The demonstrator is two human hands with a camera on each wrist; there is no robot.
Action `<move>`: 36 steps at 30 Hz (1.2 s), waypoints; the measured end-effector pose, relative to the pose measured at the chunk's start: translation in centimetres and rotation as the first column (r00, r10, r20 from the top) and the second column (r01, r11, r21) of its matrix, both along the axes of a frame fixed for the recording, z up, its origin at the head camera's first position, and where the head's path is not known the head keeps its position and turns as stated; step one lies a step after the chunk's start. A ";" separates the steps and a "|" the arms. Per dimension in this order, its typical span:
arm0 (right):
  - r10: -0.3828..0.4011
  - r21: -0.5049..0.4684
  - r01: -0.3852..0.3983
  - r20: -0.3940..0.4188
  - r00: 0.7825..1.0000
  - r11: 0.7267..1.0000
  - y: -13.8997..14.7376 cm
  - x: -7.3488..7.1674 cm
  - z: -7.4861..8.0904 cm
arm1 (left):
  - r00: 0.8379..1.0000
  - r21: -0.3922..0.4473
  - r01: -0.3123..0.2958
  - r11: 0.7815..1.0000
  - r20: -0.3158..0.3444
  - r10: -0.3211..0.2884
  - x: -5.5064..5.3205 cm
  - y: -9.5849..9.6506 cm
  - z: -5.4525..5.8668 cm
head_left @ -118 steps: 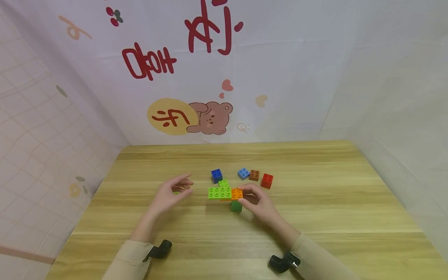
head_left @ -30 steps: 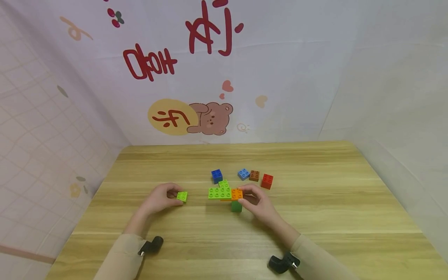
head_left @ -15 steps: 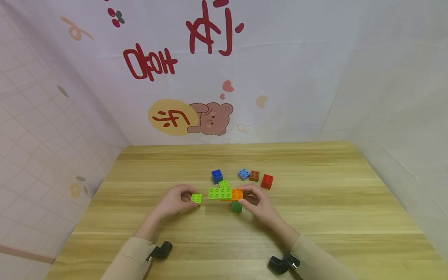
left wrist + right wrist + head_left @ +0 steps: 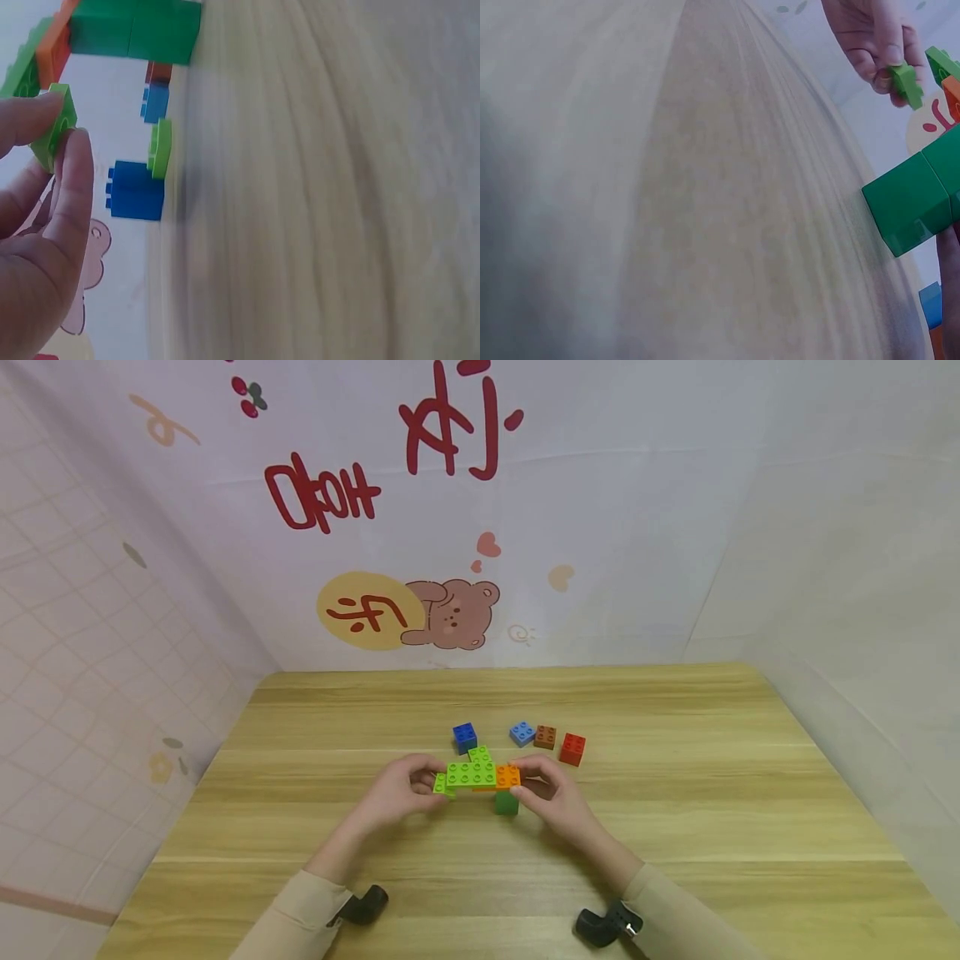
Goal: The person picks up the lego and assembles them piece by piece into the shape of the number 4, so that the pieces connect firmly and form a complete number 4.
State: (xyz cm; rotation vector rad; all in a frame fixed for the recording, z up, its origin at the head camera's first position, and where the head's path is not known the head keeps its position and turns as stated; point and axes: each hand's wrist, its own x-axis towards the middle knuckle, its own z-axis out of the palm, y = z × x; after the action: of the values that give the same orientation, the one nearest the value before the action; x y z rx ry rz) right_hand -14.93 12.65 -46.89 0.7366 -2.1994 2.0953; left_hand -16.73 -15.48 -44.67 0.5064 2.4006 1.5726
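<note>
In the head view my left hand (image 4: 401, 793) pinches a small lime-green toy brick (image 4: 440, 784) between thumb and fingers. It is held off the table, partly hidden under the left end of a long lime-green brick (image 4: 471, 774). In the left wrist view a gap shows between the small brick (image 4: 61, 124) and the structure. The long brick sticks out leftward from an orange brick (image 4: 508, 776), which tops a column of green bricks (image 4: 507, 802). My right hand (image 4: 553, 792) grips the orange brick from the right; some of its fingertips are hidden.
Behind the structure lie a dark blue brick (image 4: 465, 739), another small lime-green brick (image 4: 480, 752), a light blue brick (image 4: 522, 733), a brown brick (image 4: 545, 737) and a red brick (image 4: 573, 749). The wooden table (image 4: 675, 760) meets a cloth backdrop at the back.
My left hand took hold of the small lime-green brick at the left, then carried it rightward to the long brick's left end. The right hand and the structure have stayed still.
</note>
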 end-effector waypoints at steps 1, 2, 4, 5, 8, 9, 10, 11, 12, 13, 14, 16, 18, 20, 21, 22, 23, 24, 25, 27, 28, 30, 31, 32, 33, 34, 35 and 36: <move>0.000 0.000 0.000 0.002 1.000 1.000 0.0 0.0 0.0 | 1.000 0.017 0.006 1.000 0.006 -0.006 0.0 0.2 0.0; 0.000 0.000 0.000 0.003 1.000 1.000 0.0 0.0 0.0 | 1.000 0.034 0.011 0.999 0.011 -0.012 0.1 0.3 0.1; 0.000 0.000 0.000 0.003 1.000 1.000 0.0 0.0 0.0 | 1.000 0.061 0.019 0.998 0.017 -0.020 0.1 0.6 0.1; 0.001 -0.001 -0.001 0.003 1.000 1.000 0.0 0.0 0.0 | 1.000 0.069 0.022 0.997 0.020 -0.024 0.1 0.7 0.1; 0.003 -0.003 -0.003 0.001 1.000 1.000 0.0 0.0 0.0 | 0.999 0.093 0.030 0.995 0.032 -0.033 0.2 1.1 0.2; 0.004 -0.004 -0.004 0.001 1.000 1.000 0.0 0.0 0.0 | 0.999 0.098 0.033 0.995 0.035 -0.036 0.3 1.2 0.3; 0.005 -0.005 -0.005 0.002 1.000 1.000 0.0 0.0 0.0 | 0.999 0.102 0.032 0.994 0.040 -0.037 0.3 1.3 0.3; 0.005 -0.006 -0.005 0.004 1.000 1.000 0.0 0.0 0.0 | 0.998 0.108 0.031 0.994 0.047 -0.036 0.3 1.4 0.3; 0.005 -0.005 -0.005 0.006 1.000 1.000 0.0 0.0 0.0 | 0.998 0.113 0.029 0.993 0.052 -0.035 0.3 1.5 0.4; 0.004 -0.004 -0.004 0.008 1.000 1.000 0.0 0.0 0.0 | 0.998 0.116 0.025 0.993 0.058 -0.032 0.3 1.6 0.4; 0.003 -0.002 -0.003 0.010 1.000 1.000 0.0 0.1 0.1 | 0.998 0.120 0.023 0.992 0.062 -0.031 0.3 1.7 0.5; 0.000 0.004 0.000 0.012 1.000 1.000 0.0 0.1 0.1 | 0.997 0.132 0.018 0.991 0.076 -0.028 0.3 1.8 0.6; -0.004 0.010 0.004 0.015 1.000 1.000 0.0 0.1 0.2 | 0.996 0.144 0.019 0.989 0.084 -0.032 0.3 1.9 0.7; -0.005 0.013 0.005 0.016 1.000 1.000 0.0 0.1 0.2 | 0.995 0.155 0.024 0.988 0.089 -0.038 0.3 2.0 0.9; -0.006 0.015 0.006 0.016 1.000 1.000 0.0 0.1 0.3 | 0.995 0.157 0.024 0.987 0.091 -0.039 0.3 2.0 0.9; -0.006 0.015 0.006 0.017 1.000 1.000 0.0 0.1 0.3 | 0.995 0.154 0.027 0.988 0.091 -0.041 0.3 2.0 1.0; -0.005 0.014 0.005 0.018 1.000 1.000 0.0 0.1 0.3 | 0.995 0.155 0.032 0.987 0.088 -0.046 0.2 2.0 1.0; -0.004 0.014 0.004 0.017 1.000 1.000 0.0 0.1 0.4 | 0.995 0.155 0.037 0.987 0.086 -0.051 0.2 2.0 1.1; -0.004 0.013 0.004 0.017 1.000 1.000 -0.1 0.1 0.4 | 0.995 0.153 0.039 0.987 0.086 -0.053 0.2 2.0 1.1; -0.002 0.012 0.002 0.018 1.000 1.000 -0.1 0.1 0.3 | 0.995 0.148 0.041 0.988 0.089 -0.055 0.2 2.0 1.2; -0.002 0.012 0.002 0.018 1.000 1.000 -0.1 0.1 0.3 | 0.994 0.144 0.043 0.989 0.089 -0.057 0.2 2.0 1.3; -0.003 0.013 0.002 0.019 1.000 1.000 0.0 0.1 0.3 | 0.994 0.139 0.042 0.989 0.094 -0.056 0.2 2.1 1.3; -0.004 0.014 0.003 0.020 1.000 1.000 0.0 0.1 0.3 | 0.994 0.133 0.040 0.990 0.096 -0.053 0.2 2.1 1.3; -0.004 0.015 0.004 0.021 1.000 1.000 0.0 0.1 0.3 | 0.994 0.132 0.042 0.990 0.095 -0.054 0.2 2.1 1.3; -0.005 0.017 0.005 0.021 1.000 1.000 0.0 0.1 0.3 | 0.994 0.130 0.042 0.991 0.095 -0.055 0.2 2.2 1.3; -0.006 0.017 0.005 0.021 1.000 1.000 0.0 0.0 0.3 | 0.994 0.129 0.044 0.991 0.094 -0.057 0.2 2.2 1.3; -0.005 0.018 0.005 0.022 1.000 1.000 0.0 0.0 0.3 | 0.994 0.129 0.045 0.991 0.093 -0.057 0.1 2.2 1.3; -0.005 0.018 0.005 0.022 1.000 1.000 0.0 0.0 0.3 | 0.994 0.130 0.045 0.990 0.093 -0.057 0.1 2.2 1.3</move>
State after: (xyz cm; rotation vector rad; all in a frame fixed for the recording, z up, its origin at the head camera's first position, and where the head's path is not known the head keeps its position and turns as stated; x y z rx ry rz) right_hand -14.90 12.64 -46.56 0.7122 -2.2320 2.0933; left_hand -16.59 -13.32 -43.33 0.4994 2.2093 1.6960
